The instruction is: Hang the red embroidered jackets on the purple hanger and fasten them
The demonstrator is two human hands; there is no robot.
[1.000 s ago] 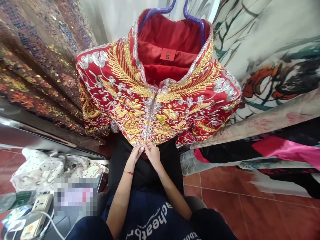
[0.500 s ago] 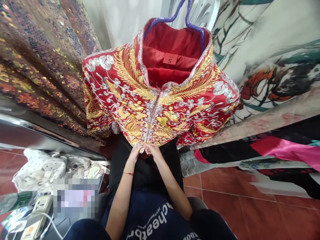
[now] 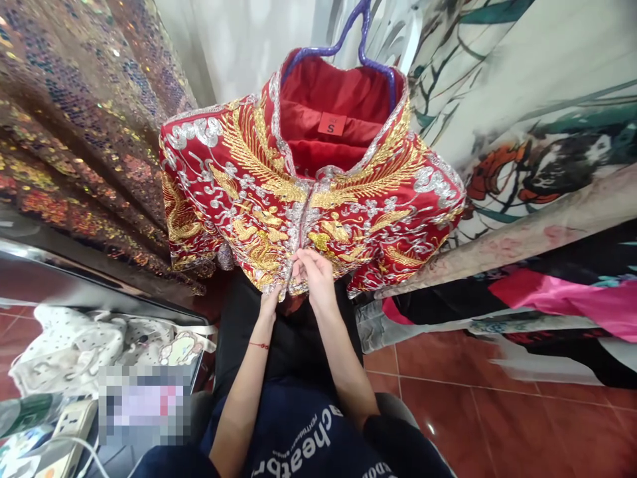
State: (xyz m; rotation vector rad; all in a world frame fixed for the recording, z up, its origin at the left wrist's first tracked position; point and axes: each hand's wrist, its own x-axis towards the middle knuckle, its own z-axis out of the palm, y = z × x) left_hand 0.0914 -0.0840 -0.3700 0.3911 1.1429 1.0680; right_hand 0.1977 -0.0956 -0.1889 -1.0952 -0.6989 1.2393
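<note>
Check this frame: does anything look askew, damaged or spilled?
Nothing stands out. The red embroidered jacket hangs level on its purple hanger, and the left hand and right hand hold its front hem.

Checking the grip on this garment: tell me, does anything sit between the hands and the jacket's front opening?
Nothing visible does. The left hand pinches the hem of the red embroidered jacket, and the right hand touches its front edge directly.

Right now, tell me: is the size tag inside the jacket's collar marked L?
No, the red size tag inside the collar of the embroidered red jacket on the purple hanger shows an S.
</note>
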